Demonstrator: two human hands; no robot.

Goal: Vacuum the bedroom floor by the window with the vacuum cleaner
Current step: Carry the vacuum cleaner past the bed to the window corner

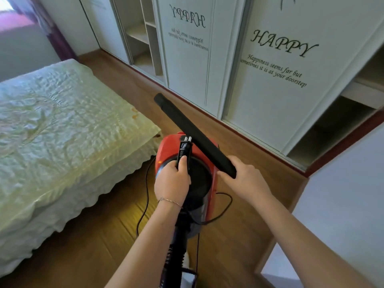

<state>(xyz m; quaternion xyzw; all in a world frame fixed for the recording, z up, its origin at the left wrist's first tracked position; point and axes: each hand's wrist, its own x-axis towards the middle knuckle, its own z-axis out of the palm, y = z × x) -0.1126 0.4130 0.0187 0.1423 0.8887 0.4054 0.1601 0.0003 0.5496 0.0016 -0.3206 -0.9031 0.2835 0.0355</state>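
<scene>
A red and black vacuum cleaner [208, 179] hangs above the wooden floor [93, 242] between the bed and the wardrobe. My left hand [173, 181] grips its black power plug [185, 147], prongs pointing up, in front of the vacuum's body. My right hand [246, 179] holds the near end of a black tube [193, 132] that slants up and to the left. The thin black cord [145, 194] loops down beside the body. A ribbed black hose [174, 252] runs down toward the bottom of the view.
A bed with a pale green quilted cover [62, 132] fills the left side. White sliding wardrobe doors [276, 80] with "HAPPY" lettering line the right, some open onto shelves. A purple curtain [52, 28] and the window are at the far top left. A white wall corner [342, 204] stands at right.
</scene>
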